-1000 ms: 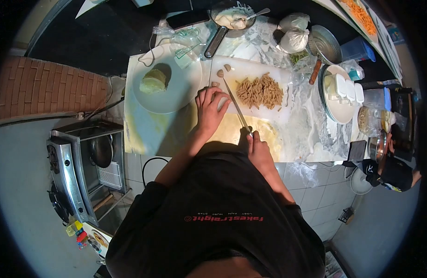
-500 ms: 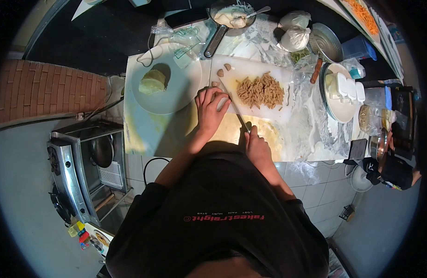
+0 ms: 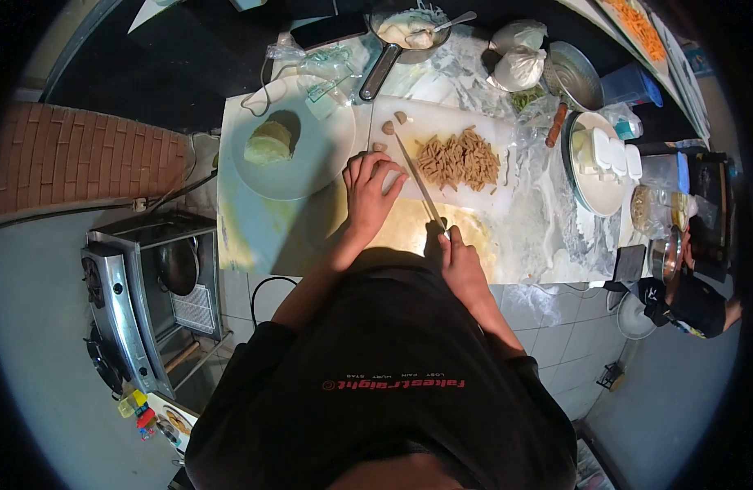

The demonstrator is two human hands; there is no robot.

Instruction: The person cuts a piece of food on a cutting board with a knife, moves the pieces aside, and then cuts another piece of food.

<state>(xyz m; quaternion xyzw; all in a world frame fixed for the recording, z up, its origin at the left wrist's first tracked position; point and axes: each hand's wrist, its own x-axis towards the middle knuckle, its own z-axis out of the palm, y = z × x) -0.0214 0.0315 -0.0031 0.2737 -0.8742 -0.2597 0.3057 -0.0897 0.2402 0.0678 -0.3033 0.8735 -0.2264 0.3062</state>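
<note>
My right hand [image 3: 460,260] grips the dark handle of a knife [image 3: 420,181], its blade slanting up and left over the white cutting board [image 3: 503,139]. My left hand [image 3: 373,192] rests at the board's left edge, left of the blade, fingers bent and pressed together; whatever lies under them is hidden. Small brown pieces [image 3: 388,127] lie beyond my left fingertips. A pile of brown strips [image 3: 462,162] sits on the board right of the blade. Further left, a pale green cabbage piece [image 3: 268,144] lies on a large round plate [image 3: 311,175].
Behind the board stands a pan [image 3: 409,55] with a spoon. Plastic bags [image 3: 519,67] and a metal bowl [image 3: 574,75] are at the back right, a plate with white containers [image 3: 612,155] at the right. Another person [image 3: 695,304] is at the far right.
The knife and my right hand have shifted slightly down and right, and the blade lies a little further from my left fingers. My left hand has barely moved.
</note>
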